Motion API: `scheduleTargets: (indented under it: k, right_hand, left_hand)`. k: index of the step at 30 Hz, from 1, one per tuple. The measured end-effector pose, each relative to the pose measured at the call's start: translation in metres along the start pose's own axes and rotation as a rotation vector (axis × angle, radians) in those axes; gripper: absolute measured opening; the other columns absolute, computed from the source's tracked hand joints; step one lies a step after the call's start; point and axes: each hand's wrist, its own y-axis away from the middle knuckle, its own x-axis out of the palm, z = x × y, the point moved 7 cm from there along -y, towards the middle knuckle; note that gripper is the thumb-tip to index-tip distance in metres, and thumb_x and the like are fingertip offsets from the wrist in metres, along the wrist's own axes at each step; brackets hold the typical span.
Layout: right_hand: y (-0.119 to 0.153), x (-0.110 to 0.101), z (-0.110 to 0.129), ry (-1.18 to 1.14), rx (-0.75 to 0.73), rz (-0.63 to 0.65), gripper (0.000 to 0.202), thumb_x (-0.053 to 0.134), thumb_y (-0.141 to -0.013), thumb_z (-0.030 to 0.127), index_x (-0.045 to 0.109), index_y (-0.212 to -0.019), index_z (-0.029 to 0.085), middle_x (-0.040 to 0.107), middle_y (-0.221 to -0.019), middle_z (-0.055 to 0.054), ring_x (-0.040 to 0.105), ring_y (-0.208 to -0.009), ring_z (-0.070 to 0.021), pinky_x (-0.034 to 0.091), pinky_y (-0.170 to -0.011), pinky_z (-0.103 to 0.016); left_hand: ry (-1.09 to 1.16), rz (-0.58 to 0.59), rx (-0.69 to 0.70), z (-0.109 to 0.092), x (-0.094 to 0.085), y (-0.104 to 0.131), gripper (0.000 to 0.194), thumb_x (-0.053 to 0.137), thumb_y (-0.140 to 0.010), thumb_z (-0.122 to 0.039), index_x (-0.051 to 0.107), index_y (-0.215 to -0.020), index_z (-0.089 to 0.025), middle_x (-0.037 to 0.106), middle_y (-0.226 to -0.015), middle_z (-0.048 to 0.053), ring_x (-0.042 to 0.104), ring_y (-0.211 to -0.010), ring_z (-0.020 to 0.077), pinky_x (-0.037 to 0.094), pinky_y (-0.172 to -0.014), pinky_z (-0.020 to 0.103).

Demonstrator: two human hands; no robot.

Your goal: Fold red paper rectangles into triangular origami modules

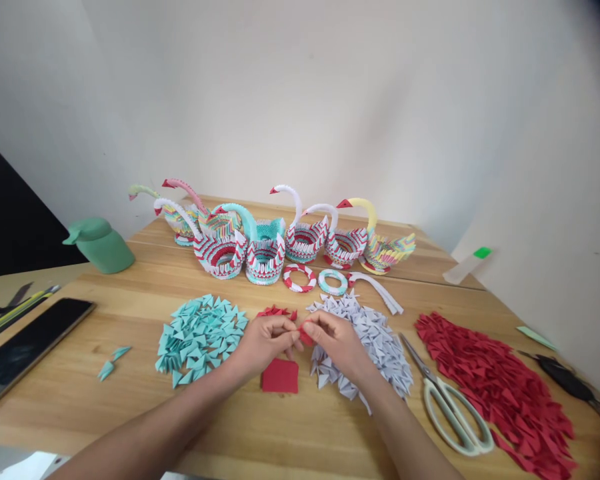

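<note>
Between my two hands is a small piece of red paper [306,333], pinched by the fingers and partly hidden by them. My left hand [267,341] closes on its left side, and my right hand [334,337] grips it from the right. Just below lies a stack of red paper rectangles [280,377]. Beyond the hands rests a small group of folded red triangles [276,312]. A heap of teal folded triangles [203,337] spreads left of my left hand, while grey-white folded triangles [375,333] lie under and around my right hand.
Several paper swans [220,253] stand at the back, with a red-white ring [299,278], a teal-white ring [333,283] and a white swan neck [377,289] before them. Scissors [447,400] and red triangles [500,387] lie right; a phone [33,347] and green container [101,245] left.
</note>
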Motion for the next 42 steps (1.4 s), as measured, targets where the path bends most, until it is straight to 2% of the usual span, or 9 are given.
scheduleTargets:
  k: [4, 11, 17, 21, 24, 31, 36, 39, 42]
  right_hand:
    - [0.001, 0.005, 0.000, 0.039, 0.024, 0.021, 0.021, 0.057, -0.083, 0.036, 0.057, -0.071, 0.019, 0.048, -0.061, 0.005, 0.041, -0.055, -0.0109, 0.031, -0.052, -0.022]
    - [0.000, 0.000, 0.001, 0.077, -0.021, -0.022, 0.042, 0.046, -0.090, 0.044, 0.037, -0.056, 0.020, 0.036, -0.055, 0.005, 0.038, -0.056, -0.0117, 0.030, -0.053, -0.023]
    - [-0.001, 0.004, -0.004, -0.218, 0.019, 0.068, 0.048, 0.038, -0.091, 0.058, 0.057, -0.073, 0.018, 0.059, -0.069, -0.002, 0.055, -0.062, -0.0153, 0.043, -0.061, -0.027]
    - [-0.001, 0.004, -0.004, -0.146, 0.030, 0.025, 0.032, 0.060, -0.082, 0.049, 0.058, -0.072, 0.018, 0.054, -0.060, 0.003, 0.050, -0.055, -0.0120, 0.039, -0.054, -0.024]
    - [-0.001, 0.001, -0.006, -0.074, 0.034, -0.037, 0.028, 0.059, -0.083, 0.043, 0.058, -0.070, 0.018, 0.051, -0.058, 0.004, 0.046, -0.054, -0.0111, 0.035, -0.052, -0.023]
    - [0.001, 0.002, -0.005, 0.013, 0.017, -0.032, 0.024, 0.056, -0.086, 0.036, 0.056, -0.069, 0.019, 0.050, -0.060, 0.005, 0.044, -0.054, -0.0107, 0.033, -0.051, -0.022]
    - [0.001, 0.003, -0.002, -0.092, 0.005, 0.035, 0.032, 0.047, -0.092, 0.041, 0.060, -0.074, 0.018, 0.062, -0.069, 0.000, 0.056, -0.065, -0.0139, 0.043, -0.063, -0.025]
    - [-0.001, 0.000, -0.005, -0.170, 0.023, 0.007, 0.040, 0.043, -0.093, 0.049, 0.061, -0.076, 0.018, 0.063, -0.071, -0.003, 0.059, -0.066, -0.0161, 0.046, -0.065, -0.028]
    - [-0.001, -0.001, -0.005, -0.216, 0.004, -0.016, 0.038, 0.048, -0.090, 0.052, 0.064, -0.089, 0.017, 0.063, -0.072, -0.002, 0.059, -0.067, -0.0167, 0.047, -0.065, -0.028]
  left_hand:
    - [-0.004, 0.003, -0.021, 0.003, 0.001, 0.000, 0.034, 0.071, -0.068, -0.045, 0.063, -0.069, -0.013, 0.069, -0.065, 0.005, 0.058, -0.049, 0.0110, 0.046, -0.053, 0.023]
    - [0.000, 0.062, -0.041, 0.008, 0.009, 0.002, 0.030, 0.071, -0.069, -0.044, 0.062, -0.064, -0.016, 0.070, -0.064, 0.003, 0.059, -0.049, 0.0109, 0.045, -0.053, 0.022]
    - [0.043, -0.081, 0.015, 0.001, -0.005, -0.002, 0.034, 0.071, -0.068, -0.046, 0.063, -0.066, -0.013, 0.066, -0.061, 0.003, 0.055, -0.047, 0.0102, 0.046, -0.051, 0.023]
    - [0.076, -0.100, 0.041, 0.000, -0.007, -0.004, 0.039, 0.071, -0.068, -0.051, 0.063, -0.068, -0.013, 0.066, -0.061, 0.003, 0.054, -0.045, 0.0096, 0.047, -0.050, 0.024]
    - [0.076, -0.098, 0.037, 0.000, -0.007, -0.005, 0.040, 0.072, -0.066, -0.052, 0.063, -0.068, -0.013, 0.066, -0.061, 0.003, 0.054, -0.045, 0.0093, 0.047, -0.049, 0.023]
    - [0.068, -0.058, 0.028, 0.003, -0.006, -0.006, 0.040, 0.071, -0.067, -0.051, 0.061, -0.071, -0.013, 0.066, -0.062, 0.003, 0.056, -0.045, 0.0095, 0.046, -0.050, 0.023]
    - [0.060, -0.074, 0.052, 0.003, -0.007, -0.006, 0.038, 0.069, -0.071, -0.049, 0.059, -0.068, -0.012, 0.066, -0.063, 0.003, 0.056, -0.047, 0.0088, 0.046, -0.051, 0.022]
    - [0.072, -0.076, 0.045, 0.003, -0.007, -0.006, 0.038, 0.069, -0.071, -0.049, 0.059, -0.068, -0.012, 0.065, -0.062, 0.003, 0.055, -0.046, 0.0091, 0.046, -0.051, 0.023]
    - [0.060, -0.078, 0.041, 0.002, -0.007, -0.005, 0.038, 0.070, -0.069, -0.049, 0.059, -0.067, -0.012, 0.065, -0.060, 0.003, 0.054, -0.045, 0.0090, 0.046, -0.050, 0.023]
